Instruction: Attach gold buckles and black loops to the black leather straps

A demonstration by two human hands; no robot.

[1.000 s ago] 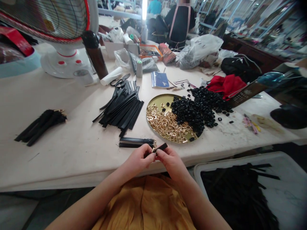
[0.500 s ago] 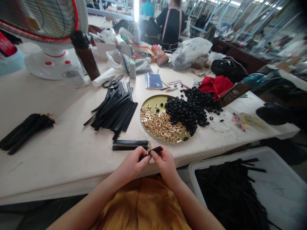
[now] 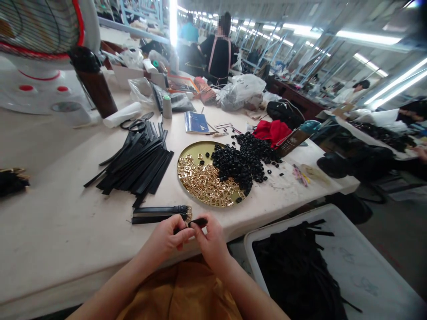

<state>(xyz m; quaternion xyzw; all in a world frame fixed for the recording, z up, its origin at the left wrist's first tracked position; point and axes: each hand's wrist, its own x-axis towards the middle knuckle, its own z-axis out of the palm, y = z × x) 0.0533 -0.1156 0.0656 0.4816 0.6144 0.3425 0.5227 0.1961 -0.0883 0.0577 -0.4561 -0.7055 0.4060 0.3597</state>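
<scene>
- Left of the hands: a pile of black strips [image 3: 140,160] on the bench [image 3: 76,231], fanned, long axes slanting from far right to near left.
- Just beyond the left hand: a row of buckled straps [image 3: 156,216], lying crosswise, gold ends to the right.
- Left hand [image 3: 170,233]: closed, thumb and fingers pinching the inner part of the held work.
- Between the hands, over the bench's near edge: the held black strap [image 3: 200,221], long axis roughly crosswise, right end slightly farther from the body. A gold glint shows at its middle; fingers hide most of the fitting.
- Right hand [image 3: 211,235]: closed, gripping the strap near its projecting end; this hand is the nearer to that end.
- Beyond and to the right: the round tray [image 3: 196,148] of gold buckles [image 3: 203,182], nearer the right hand; black rings [image 3: 240,162] overlap its right side.
</scene>
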